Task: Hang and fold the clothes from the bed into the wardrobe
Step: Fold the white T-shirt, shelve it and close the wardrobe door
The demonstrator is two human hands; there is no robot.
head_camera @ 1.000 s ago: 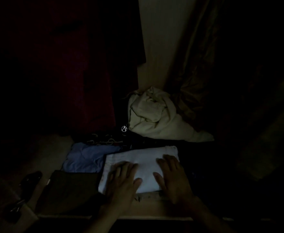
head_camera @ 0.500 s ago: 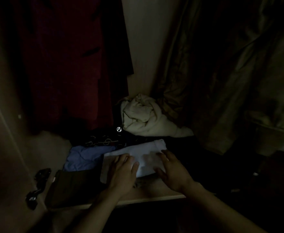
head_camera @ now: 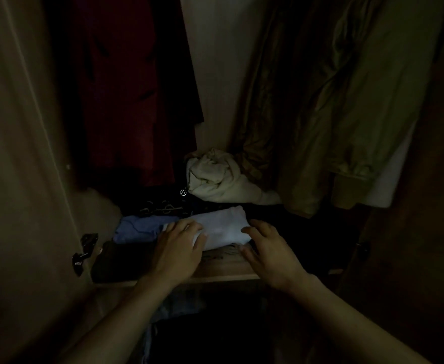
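Note:
A folded white garment (head_camera: 222, 225) lies on the wooden wardrobe shelf (head_camera: 223, 270). My left hand (head_camera: 179, 248) rests on its left front corner, fingers spread. Over the garment's right front edge sits my right hand (head_camera: 269, 252), fingers curled and apart, just touching it. Neither hand grips it. A folded blue garment (head_camera: 139, 228) lies to the left, with a dark folded piece (head_camera: 121, 261) in front of it.
A crumpled cream cloth (head_camera: 221, 177) sits at the back of the shelf. A red coat (head_camera: 121, 95) hangs at the left, olive garments (head_camera: 333, 106) at the right. The open door (head_camera: 19, 179) with its hinge (head_camera: 85, 249) stands left. More clothes lie below the shelf.
The view has drawn back and up from the shelf. Both hands have slid from the middle of the white garment toward its front edge.

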